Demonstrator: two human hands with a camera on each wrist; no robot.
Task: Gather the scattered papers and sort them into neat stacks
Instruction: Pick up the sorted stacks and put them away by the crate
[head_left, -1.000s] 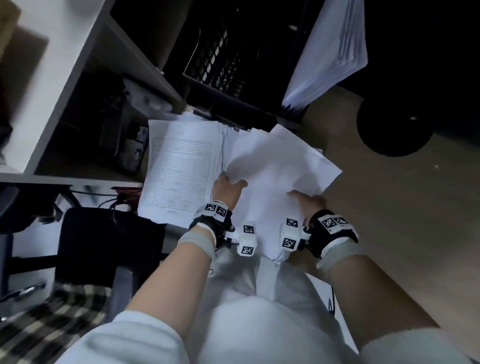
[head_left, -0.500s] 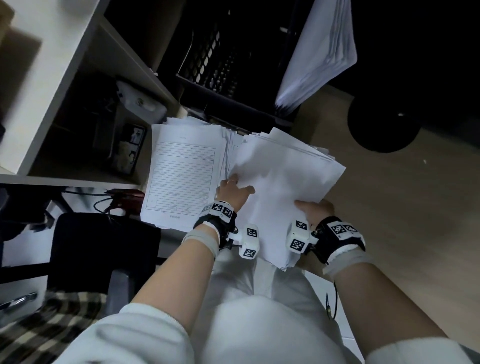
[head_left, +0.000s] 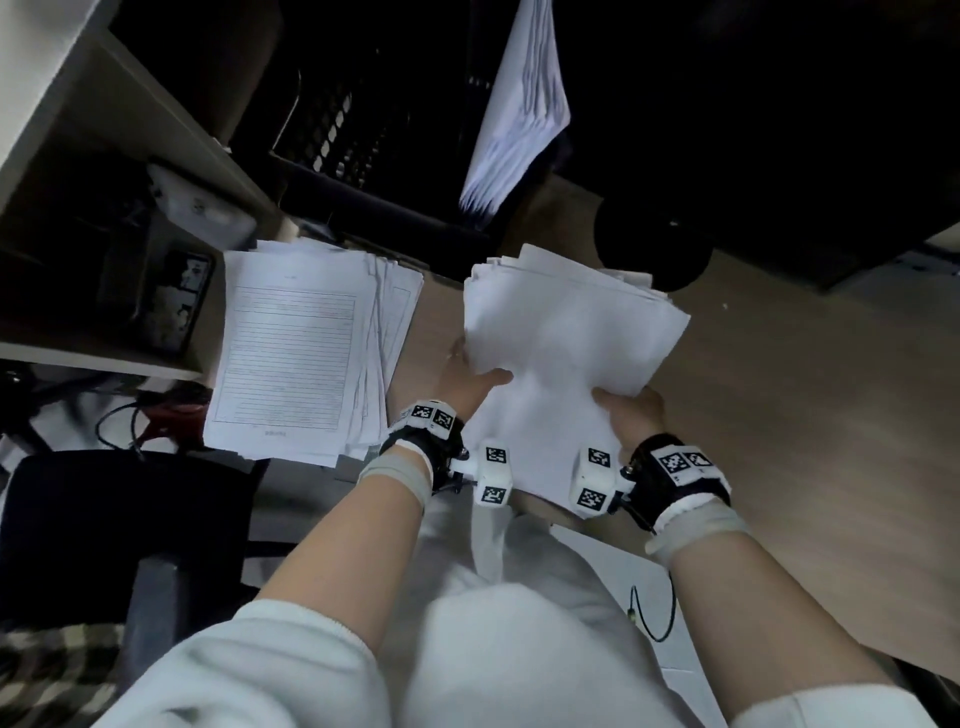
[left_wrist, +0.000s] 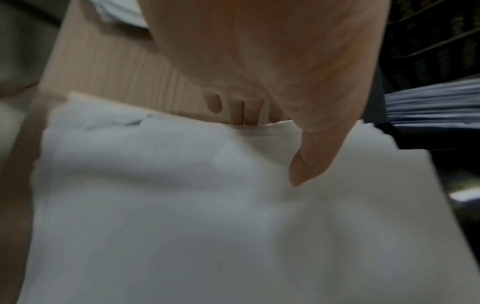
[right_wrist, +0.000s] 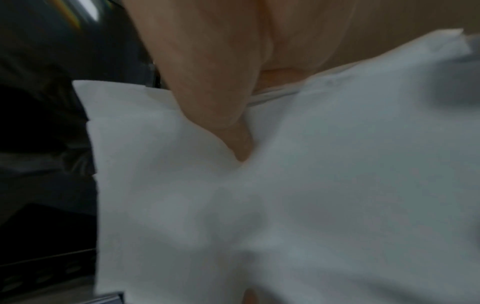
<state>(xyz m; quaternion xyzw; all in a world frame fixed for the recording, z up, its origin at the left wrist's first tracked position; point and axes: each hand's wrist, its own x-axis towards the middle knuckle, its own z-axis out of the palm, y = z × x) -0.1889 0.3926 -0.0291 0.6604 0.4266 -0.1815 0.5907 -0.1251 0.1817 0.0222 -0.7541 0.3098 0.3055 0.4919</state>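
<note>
A thick bundle of blank white sheets (head_left: 566, 358) is held above the wooden floor by both hands. My left hand (head_left: 470, 382) grips its left edge, thumb on top and fingers underneath, as the left wrist view shows on the bundle (left_wrist: 182, 205). My right hand (head_left: 631, 410) grips the near right edge the same way, thumb pressed into the sheets (right_wrist: 285, 205). To the left a stack of printed forms (head_left: 296, 358) lies on the floor, its right edges fanned out. More papers (head_left: 519, 104) hang over the black crate at the back.
A black mesh crate (head_left: 363, 140) stands behind the stacks. A pale shelf unit (head_left: 104, 156) with devices inside fills the left. A dark round object (head_left: 652, 249) sits at the back right. A black chair (head_left: 104, 519) and a cable (head_left: 654, 618) lie near my knees.
Both hands have lifted the blank bundle and carried it right, off the printed stack. A strip of bare floor now shows between the two piles.
</note>
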